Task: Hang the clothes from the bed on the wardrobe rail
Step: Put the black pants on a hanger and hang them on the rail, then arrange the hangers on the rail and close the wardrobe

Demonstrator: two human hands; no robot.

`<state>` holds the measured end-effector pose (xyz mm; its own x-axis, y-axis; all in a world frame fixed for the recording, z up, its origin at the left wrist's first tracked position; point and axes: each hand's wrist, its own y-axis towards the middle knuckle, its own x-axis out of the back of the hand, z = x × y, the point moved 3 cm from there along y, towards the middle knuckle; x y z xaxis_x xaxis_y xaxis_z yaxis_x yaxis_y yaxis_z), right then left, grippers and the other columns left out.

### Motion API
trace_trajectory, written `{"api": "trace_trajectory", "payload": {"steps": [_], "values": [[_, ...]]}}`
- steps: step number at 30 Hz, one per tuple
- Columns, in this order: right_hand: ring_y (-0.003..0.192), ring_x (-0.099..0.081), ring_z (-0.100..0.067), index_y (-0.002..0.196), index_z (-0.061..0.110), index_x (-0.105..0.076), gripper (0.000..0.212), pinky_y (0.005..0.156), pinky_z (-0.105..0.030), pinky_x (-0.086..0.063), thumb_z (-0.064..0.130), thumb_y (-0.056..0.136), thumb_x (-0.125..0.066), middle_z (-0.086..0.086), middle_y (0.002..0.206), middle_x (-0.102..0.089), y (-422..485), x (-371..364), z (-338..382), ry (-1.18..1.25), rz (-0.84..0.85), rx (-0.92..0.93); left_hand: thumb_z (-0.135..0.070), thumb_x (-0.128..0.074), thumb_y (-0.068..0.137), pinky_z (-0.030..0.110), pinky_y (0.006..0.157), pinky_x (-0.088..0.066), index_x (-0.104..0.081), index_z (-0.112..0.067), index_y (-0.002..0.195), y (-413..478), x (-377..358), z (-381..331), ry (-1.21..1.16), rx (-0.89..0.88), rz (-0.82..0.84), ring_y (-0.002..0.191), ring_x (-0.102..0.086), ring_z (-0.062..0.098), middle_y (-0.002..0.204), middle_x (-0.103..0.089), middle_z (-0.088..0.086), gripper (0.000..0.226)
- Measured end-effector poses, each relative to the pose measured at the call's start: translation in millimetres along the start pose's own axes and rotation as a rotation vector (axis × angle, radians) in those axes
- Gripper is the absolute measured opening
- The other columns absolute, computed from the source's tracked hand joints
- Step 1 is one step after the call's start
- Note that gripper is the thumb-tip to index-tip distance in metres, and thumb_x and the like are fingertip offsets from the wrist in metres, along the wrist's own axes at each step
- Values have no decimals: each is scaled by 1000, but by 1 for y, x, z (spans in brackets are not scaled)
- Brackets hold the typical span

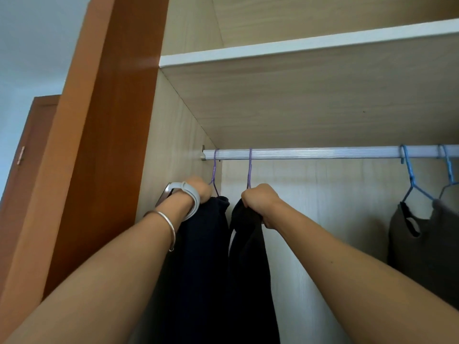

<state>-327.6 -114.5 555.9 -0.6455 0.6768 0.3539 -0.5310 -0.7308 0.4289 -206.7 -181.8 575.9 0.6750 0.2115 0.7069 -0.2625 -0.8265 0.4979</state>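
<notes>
Our left hand was curled tight round the top of the navy garment, just where the neck of its purple hanger came down into the cloth. Our right hand was clenched in the same way on the top of the black garment, at the foot of the second purple hanger. Both hooks sat over the wardrobe rail, the first hard against the rail's left end by the bracket and the second just beside it, so the two dark garments hung side by side below our fists (whether our fingers also caught the hanger wire, we could not tell). On our left wrist sat a white watch, with a thin silver bangle lower on the forearm. Well apart, toward the rail's right end, a blue hanger carried grey-brown clothing, with a second blue hanger just beside it. Above the rail ran a pale shelf, and to the left stood the orange-brown wardrobe panel.
</notes>
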Motion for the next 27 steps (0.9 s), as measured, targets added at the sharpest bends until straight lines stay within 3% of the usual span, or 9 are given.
{"api": "trace_trajectory", "payload": {"steps": [3, 5, 7, 11, 14, 16, 18, 23, 27], "values": [[57, -41, -18, 66, 10, -39, 19, 44, -24, -29, 2, 82, -40, -6, 79, -45, 4, -7, 1, -23, 1, 17, -8, -34, 96, 32, 101, -37, -58, 7, 103, 4, 0, 2, -7, -6, -22, 124, -47, 34, 126, -54, 23, 29], [60, -42, -18, 69, 10, -40, 15, 45, -24, -30, 3, 82, -42, -7, 83, -44, 4, -9, 0, -33, 19, 30, -6, -33, 96, 32, 99, -39, -54, 2, 76, 5, -1, 2, 55, 7, 3, 109, -51, 33, 98, -55, 19, 30], [64, -45, -20, 73, 9, -42, 10, 46, -24, -32, 8, 82, -43, -7, 82, -45, 2, -7, -3, -50, 38, 57, -5, -33, 95, 31, 94, -42, -44, -3, 63, 3, -3, -1, 125, -5, -24, 98, -51, 29, 97, -48, 15, 34], [57, -47, -23, 61, 9, -43, 35, 49, -24, -35, 29, 90, -44, -8, 69, -48, -6, 26, -12, -193, -23, 189, -5, -40, 92, 35, 91, -43, -58, 8, 111, -7, -4, -18, 147, -123, -116, 115, -55, 35, 123, -58, 22, 28], [68, -48, -30, 50, 8, -42, 49, 59, -28, -35, 33, 91, -44, -8, 60, -45, -18, 79, -27, -494, -235, 272, -8, -44, 88, 34, 83, -44, -60, 7, 104, -22, -3, -45, -7, -261, -244, 109, -56, 39, 118, -59, 26, 27], [82, -56, -36, 65, 3, -63, 38, 69, -30, -43, 29, 88, -47, -15, 78, -56, -29, 118, -39, -684, -354, 282, -12, -47, 87, 33, 88, -44, -63, 0, 104, -42, -5, -72, -145, -381, -293, 108, -56, 36, 115, -62, 21, 26], [104, -55, -36, 95, 7, -71, 32, 87, -37, -46, 26, 86, -48, -16, 109, -59, -48, 154, -45, -880, -483, 282, -19, -50, 87, 30, 90, -44, -67, -11, 101, -64, -15, -99, -220, -462, -248, 108, -58, 31, 111, -66, 13, 24], [123, -37, -32, 118, 14, -59, 36, 100, -42, -31, 28, 87, -48, -12, 128, -50, -91, 239, -55, -1089, -824, 187, -21, -51, 85, 20, 80, -45, -70, -15, 92, -100, -65, -164, -371, -604, -40, 101, -63, 23, 102, -72, 7, 21], [127, -39, -40, 126, 1, -47, 53, 101, -42, -37, 36, 87, -53, -23, 135, -44, -93, 286, -82, -896, -640, -201, -26, -50, 90, 25, 80, -45, -68, -5, 92, -127, -121, -229, -559, -595, 288, 106, -61, 27, 103, -69, 15, 27]]}}
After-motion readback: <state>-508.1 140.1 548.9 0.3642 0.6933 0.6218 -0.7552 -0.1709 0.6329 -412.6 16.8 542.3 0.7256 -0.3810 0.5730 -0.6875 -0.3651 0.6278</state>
